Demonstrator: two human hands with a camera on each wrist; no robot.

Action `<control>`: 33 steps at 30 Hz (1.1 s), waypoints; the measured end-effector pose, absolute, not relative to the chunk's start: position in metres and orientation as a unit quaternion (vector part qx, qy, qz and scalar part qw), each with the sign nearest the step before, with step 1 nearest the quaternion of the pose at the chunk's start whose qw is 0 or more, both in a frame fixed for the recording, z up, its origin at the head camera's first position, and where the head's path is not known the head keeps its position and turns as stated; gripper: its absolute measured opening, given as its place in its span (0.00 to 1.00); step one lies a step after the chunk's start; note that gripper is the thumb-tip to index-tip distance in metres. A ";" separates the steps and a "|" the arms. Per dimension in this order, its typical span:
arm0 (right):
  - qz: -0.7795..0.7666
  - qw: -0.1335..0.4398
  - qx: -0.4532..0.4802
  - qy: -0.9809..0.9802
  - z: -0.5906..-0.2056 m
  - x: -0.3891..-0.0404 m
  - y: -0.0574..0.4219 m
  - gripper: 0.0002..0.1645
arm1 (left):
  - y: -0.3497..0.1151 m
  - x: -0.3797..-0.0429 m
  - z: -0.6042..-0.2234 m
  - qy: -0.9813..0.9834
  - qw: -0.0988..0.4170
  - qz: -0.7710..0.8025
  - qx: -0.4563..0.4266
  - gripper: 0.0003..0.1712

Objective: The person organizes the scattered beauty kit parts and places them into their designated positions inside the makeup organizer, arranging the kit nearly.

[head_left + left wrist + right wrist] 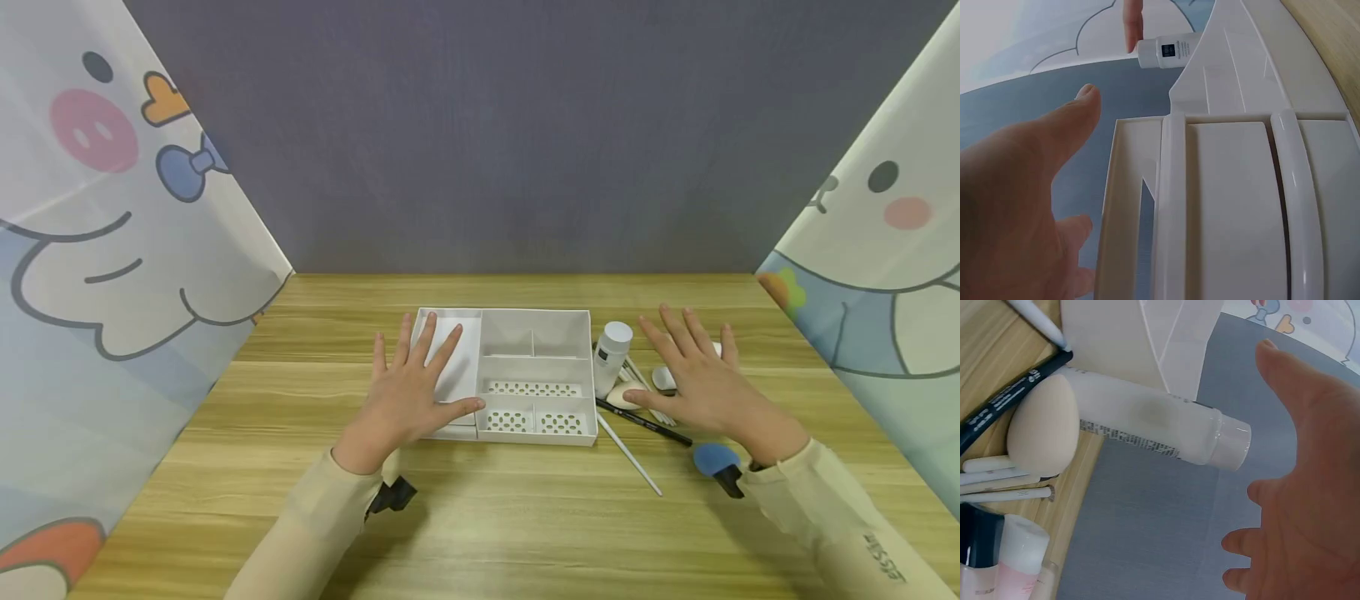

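Note:
My left hand (405, 400) hovers over the left end of a white divided organizer tray (555, 329), fingers spread, holding nothing. In the left wrist view, its thumb points up beside the tray's wall (1172, 206). My right hand (697, 387), also spread and holding nothing, is above a group of makeup items. Standing at the tray's right side is a white capped bottle (611, 358). Next to it lie a cream makeup sponge (1044, 428), a black pen (1016, 397) and several slim brushes (1007, 478). The right hand partly hides this group in the head view.
A thin white stick (630, 454) lies at the tray's front right corner. Two small bottles, one with a black cap (979, 537), one with a white cap (1022, 544), stand beyond the brushes. A blue rounded piece (716, 458) shows by the right wrist. A grey panel (510, 150) backs the wooden table.

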State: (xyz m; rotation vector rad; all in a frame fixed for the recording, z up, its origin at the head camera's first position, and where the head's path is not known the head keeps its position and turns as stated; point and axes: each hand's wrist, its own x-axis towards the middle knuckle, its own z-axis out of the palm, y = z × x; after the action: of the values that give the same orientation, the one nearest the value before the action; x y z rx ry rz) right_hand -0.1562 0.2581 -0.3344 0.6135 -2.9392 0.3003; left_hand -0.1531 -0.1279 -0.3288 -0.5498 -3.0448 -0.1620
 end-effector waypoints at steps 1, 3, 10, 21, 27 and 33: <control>0.101 0.064 0.203 -0.972 -0.334 -0.156 0.258 0.60 | -0.128 -0.153 -0.329 -0.982 0.022 -0.055 -0.178 0.58; 0.102 0.067 0.204 -0.971 -0.333 -0.156 0.257 0.60 | -0.129 -0.153 -0.328 -0.982 0.020 -0.059 -0.180 0.58; 0.156 0.089 0.236 -0.955 -0.328 -0.158 0.254 0.61 | -0.138 -0.153 -0.331 -0.980 0.029 -0.071 -0.185 0.57; 0.283 0.089 0.267 -0.917 -0.334 -0.170 0.243 0.56 | -0.160 -0.156 -0.346 -0.952 0.091 -0.190 -0.223 0.56; 0.358 0.089 0.247 -0.896 -0.345 -0.177 0.237 0.48 | -0.172 -0.160 -0.359 -0.923 0.120 -0.285 -0.230 0.55; 0.418 0.116 0.225 -0.873 -0.357 -0.183 0.233 0.40 | -0.178 -0.163 -0.370 -0.897 0.114 -0.363 -0.226 0.51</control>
State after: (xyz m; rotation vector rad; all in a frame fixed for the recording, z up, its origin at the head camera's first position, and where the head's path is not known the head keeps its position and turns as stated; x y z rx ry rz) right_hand -0.1827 0.2331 -0.3573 0.6575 -2.5554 1.2241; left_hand -0.1630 -0.1784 -0.3698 -0.6613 -2.6304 -1.0645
